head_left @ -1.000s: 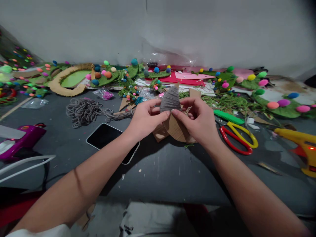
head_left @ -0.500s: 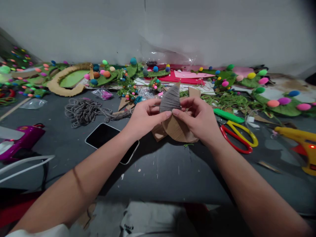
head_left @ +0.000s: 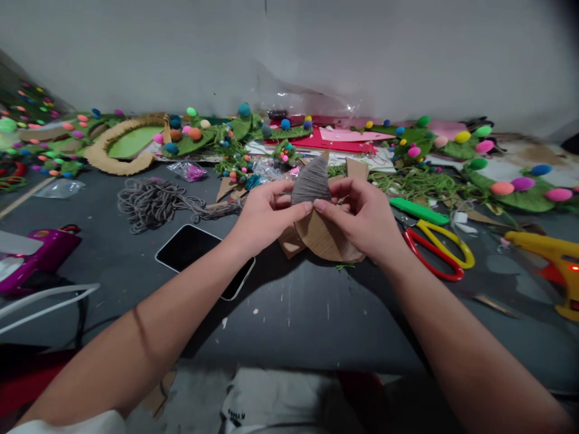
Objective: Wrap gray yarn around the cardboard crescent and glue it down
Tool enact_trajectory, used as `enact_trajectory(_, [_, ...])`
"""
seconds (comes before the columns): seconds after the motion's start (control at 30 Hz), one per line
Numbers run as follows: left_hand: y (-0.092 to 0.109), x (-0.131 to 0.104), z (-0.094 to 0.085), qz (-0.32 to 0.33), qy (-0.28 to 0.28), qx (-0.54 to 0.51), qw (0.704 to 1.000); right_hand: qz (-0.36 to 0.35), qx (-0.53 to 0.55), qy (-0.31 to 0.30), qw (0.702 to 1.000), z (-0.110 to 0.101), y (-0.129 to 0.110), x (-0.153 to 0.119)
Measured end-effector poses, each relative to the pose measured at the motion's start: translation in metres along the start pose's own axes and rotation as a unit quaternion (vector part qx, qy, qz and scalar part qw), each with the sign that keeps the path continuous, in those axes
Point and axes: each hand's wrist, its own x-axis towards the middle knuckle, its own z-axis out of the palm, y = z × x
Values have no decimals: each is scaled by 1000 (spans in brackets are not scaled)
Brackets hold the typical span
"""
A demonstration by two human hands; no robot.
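Overall, the arrangement closely matches that of one second earlier, apart from a slight shift of the whole view. The dark table (head_left: pixel 289 337) spans the scene, its bench objects keeping their places. Over it, the left hand (head_left: pixel 266 217) and the right hand (head_left: pixel 368 220) retain the same grip: each is narrowed in a pinch on the grey-wrapped piece (head_left: pixel 311 181), the thumb tips close together at its lower edge and the fingers curled along its sides. To the left, the phone (head_left: pixel 187 250) lies partly hidden beneath the left forearm. On the right margin is the yellow glue gun (head_left: pixel 547 247), its red light lit as before. Beyond the phone rests a loose heap of grey yarn (head_left: pixel 151 205), its tail running toward the left hand. The grey-wrapped piece, tapering to a tip, stands between the hands at mid-table; directly below it shows brown cardboard (head_left: pixel 325 238), though whether the two are joined cannot be told. Beside the right hand lie the red-and-yellow-handled scissors (head_left: pixel 432 249) and, slightly beyond, a smaller green-handled tool (head_left: pixel 418 210).
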Motion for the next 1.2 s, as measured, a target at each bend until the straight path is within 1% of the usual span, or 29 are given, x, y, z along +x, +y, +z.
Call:
enact_trajectory(0.17, [1, 0, 1, -6, 4, -5, 1000, 0, -6, -2, 1000, 1, 0, 1])
enact_trajectory(0.27, [0, 0, 0, -13, -1, -16, 1000, 7, -2, -5, 1000, -3, 1, 1])
enact_trajectory(0.3, [0, 0, -1, -13, -5, -21, 1000, 8, 1, -21, 1000, -6, 1, 2])
enact_trajectory(0.37, [-1, 1, -4, -11, -10, -19, 1000, 3, 4, -74, 997, -16, 0, 3])
enact_trajectory(0.43, [-1, 2, -7, -7, -5, -2, 1000, -6, -16, -121, 993, -28, -3, 4])
enact_trajectory(0.47, [-1, 3, -8, -6, -1, 6, 1000, -11, -32, -132, 991, -34, -4, 5])
enact_trajectory(0.57, [-1, 4, -12, -13, 9, 12, 1000, -23, -89, -136, 986, -49, -8, 6])
enact_trajectory(0.73, [2, 4, -13, -13, 8, 20, 1000, -30, -158, -122, 979, -66, -11, 3])
enact_trajectory(0.83, [5, 4, -15, -4, 15, 30, 999, -5, -201, -92, 975, -80, -12, 2])
enact_trajectory(0.97, [10, 7, -24, -13, 21, 56, 998, 37, -274, 12, 961, -98, -6, 2])
enact_trajectory(1.1, [18, 8, -40, -39, 14, 69, 997, 16, -287, 114, 951, -107, 4, 5])
enact_trajectory(1.2, [29, 7, -54, -50, 10, 51, 997, 10, -299, 193, 934, -112, 15, 9])
